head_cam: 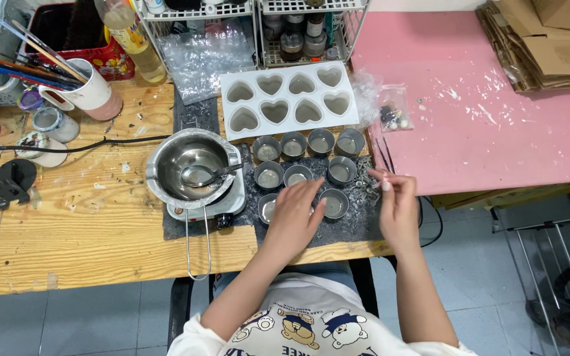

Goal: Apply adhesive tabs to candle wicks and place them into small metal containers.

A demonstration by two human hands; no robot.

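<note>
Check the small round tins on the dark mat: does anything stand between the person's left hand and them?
Nothing visible does. The left hand already rests over the front row of small round tins. The right hand hovers beside them, pinching something thin between its fingertips.

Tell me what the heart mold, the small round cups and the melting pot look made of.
Heart mold: looks like matte white silicone, with soft rounded cavity edges. Small round cups: thin metal, probably tin, with dull grey shine. Melting pot: polished steel by its look, mirror-like reflections inside and a wire handle.
</note>
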